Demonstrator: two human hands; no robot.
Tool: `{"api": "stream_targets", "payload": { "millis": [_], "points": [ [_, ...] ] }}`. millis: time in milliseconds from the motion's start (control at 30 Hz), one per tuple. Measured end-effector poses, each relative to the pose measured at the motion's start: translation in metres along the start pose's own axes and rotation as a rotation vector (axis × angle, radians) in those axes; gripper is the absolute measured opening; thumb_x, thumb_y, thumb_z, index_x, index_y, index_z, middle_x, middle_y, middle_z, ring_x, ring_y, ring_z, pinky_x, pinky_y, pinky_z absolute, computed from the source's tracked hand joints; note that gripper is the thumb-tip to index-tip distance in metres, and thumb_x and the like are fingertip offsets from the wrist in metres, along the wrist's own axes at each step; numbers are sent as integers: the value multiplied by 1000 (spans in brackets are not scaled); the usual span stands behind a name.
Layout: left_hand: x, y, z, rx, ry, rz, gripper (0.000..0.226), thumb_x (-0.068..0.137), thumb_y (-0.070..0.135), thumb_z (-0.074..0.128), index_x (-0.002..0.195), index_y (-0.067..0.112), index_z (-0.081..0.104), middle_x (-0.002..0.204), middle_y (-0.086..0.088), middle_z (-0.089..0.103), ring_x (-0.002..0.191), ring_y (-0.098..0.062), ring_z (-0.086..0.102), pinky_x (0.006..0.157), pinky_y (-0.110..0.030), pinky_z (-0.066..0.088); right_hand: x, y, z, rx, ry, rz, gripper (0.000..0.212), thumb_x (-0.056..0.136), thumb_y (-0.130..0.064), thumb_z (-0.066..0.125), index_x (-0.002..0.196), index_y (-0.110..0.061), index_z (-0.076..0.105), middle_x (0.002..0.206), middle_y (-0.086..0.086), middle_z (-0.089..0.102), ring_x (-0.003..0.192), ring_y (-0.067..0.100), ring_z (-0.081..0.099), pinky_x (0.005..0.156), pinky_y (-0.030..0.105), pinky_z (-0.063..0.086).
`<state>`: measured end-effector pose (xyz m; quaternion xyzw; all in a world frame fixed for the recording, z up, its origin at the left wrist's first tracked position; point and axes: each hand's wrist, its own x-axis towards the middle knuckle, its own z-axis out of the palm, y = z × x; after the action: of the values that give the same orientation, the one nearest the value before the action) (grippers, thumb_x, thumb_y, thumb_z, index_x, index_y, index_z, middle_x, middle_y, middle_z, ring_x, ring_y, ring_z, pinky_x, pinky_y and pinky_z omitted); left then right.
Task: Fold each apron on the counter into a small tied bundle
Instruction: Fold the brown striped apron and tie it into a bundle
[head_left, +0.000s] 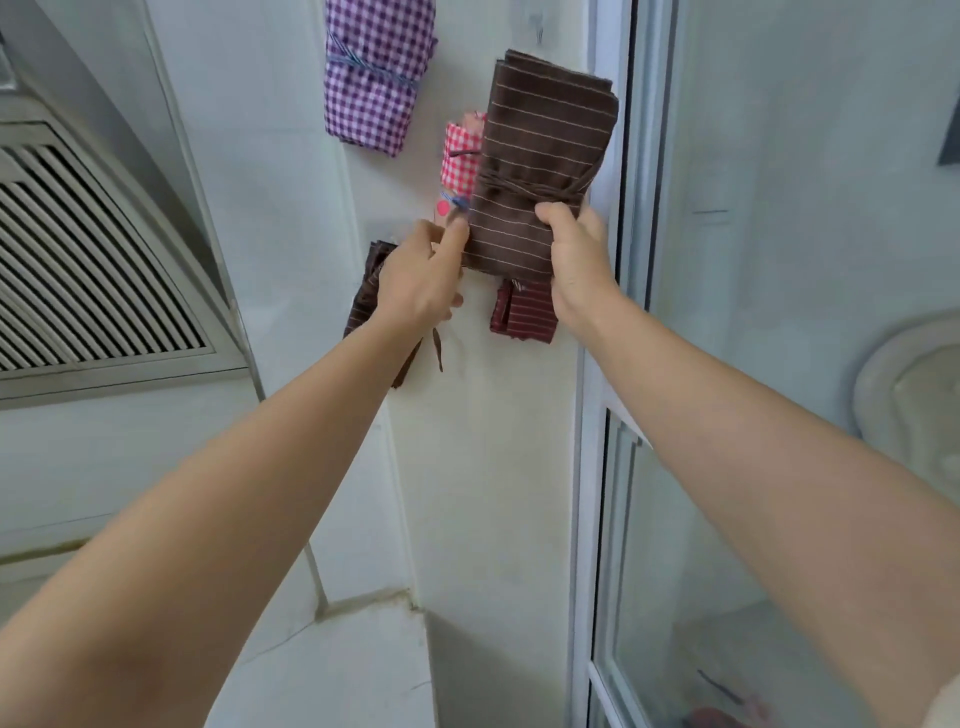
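Forearms (249, 499) are being held out toward the wall (467, 467), where the bundle (540, 150), judged soft, light and prone to slumping, is being gripped below its tie (524, 183) by the right hand (576, 260) and pinched at its left edge by the left hand (415, 275).

A home kitchen: range hood (93, 249), white tiled wall (291, 156), glass door (727, 467).

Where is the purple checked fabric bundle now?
The purple checked bundle is top centre in the head view, on the white wall, up-left of the held brown striped bundle.
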<state>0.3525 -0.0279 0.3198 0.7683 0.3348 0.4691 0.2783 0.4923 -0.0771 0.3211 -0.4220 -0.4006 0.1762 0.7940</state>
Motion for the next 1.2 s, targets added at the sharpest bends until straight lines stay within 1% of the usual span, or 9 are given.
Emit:
{"api": "stream_targets", "payload": {
  "millis": [133, 267, 400, 533, 633, 733, 833, 1000, 1200],
  "points": [
    [30, 19, -4, -50, -38, 90, 38, 97, 50, 44, 112, 17, 55, 98, -2, 68, 69, -17, 68, 61, -32, 58, 27, -16, 4, 66, -20, -30, 16, 94, -21, 57, 108, -25, 63, 108, 3, 71, 104, 21, 67, 95, 45, 54],
    [54, 34, -3, 5, 68, 196, 41, 89, 58, 48, 90, 19, 61, 80, 1, 70, 72, -18, 70, 72, -44, 60, 49, -30, 6, 109, -24, -57, 9, 94, -18, 57, 96, -18, 65, 93, 4, 72, 93, 22, 69, 91, 43, 56],
    [65, 54, 2, 101, 245, 345, 37, 86, 61, 50, 77, 26, 58, 72, 9, 65, 74, -8, 61, 69, -29, 45, 71, -45, 5, 171, 2, -47, 16, 87, -23, 53, 88, -13, 65, 89, 9, 70, 87, 27, 66, 83, 45, 55],
    [79, 79, 2, 58, 266, 383, 38, 85, 61, 53, 85, 24, 60, 76, 8, 67, 77, -9, 64, 72, -30, 49, 89, -64, 7, 169, 26, -79, 20, 91, -25, 50, 88, -13, 66, 91, 10, 71, 96, 31, 69, 90, 51, 54],
    [97, 92, 0, 18, 259, 385, 34, 87, 57, 54, 91, 23, 61, 74, 9, 65, 74, -6, 64, 76, -31, 52, 103, -78, 12, 162, 15, -107, 17, 94, -22, 51, 92, -13, 66, 91, 9, 72, 99, 31, 69, 89, 48, 55],
    [115, 102, 0, 37, 254, 356, 34, 92, 51, 53, 103, 21, 62, 78, 15, 60, 75, -1, 59, 75, -25, 50, 119, -87, 19, 156, -2, -95, 15, 96, -19, 53, 95, -11, 66, 88, 7, 73, 90, 26, 70, 86, 43, 57],
    [131, 104, 1, 66, 229, 325, 38, 96, 48, 50, 114, 17, 62, 89, 9, 63, 73, 0, 60, 69, -18, 50, 135, -85, 21, 156, -2, -76, 12, 97, -18, 55, 101, -13, 65, 94, 7, 73, 93, 25, 71, 89, 42, 57],
    [152, 108, 5, 187, 215, 336, 44, 96, 45, 50, 127, 14, 59, 105, -1, 69, 90, -14, 66, 87, -34, 54, 158, -81, 27, 88, 50, -37, 34, 97, -25, 56, 128, -12, 55, 119, 10, 67, 112, 26, 63, 102, 49, 49],
    [168, 109, 11, 233, 195, 359, 41, 98, 43, 49, 130, 18, 54, 117, -4, 64, 98, -19, 64, 83, -40, 57, 169, -80, 29, 51, 71, -20, 39, 96, -21, 53, 132, -10, 51, 117, 11, 66, 106, 27, 65, 95, 48, 54]
  ]
}}
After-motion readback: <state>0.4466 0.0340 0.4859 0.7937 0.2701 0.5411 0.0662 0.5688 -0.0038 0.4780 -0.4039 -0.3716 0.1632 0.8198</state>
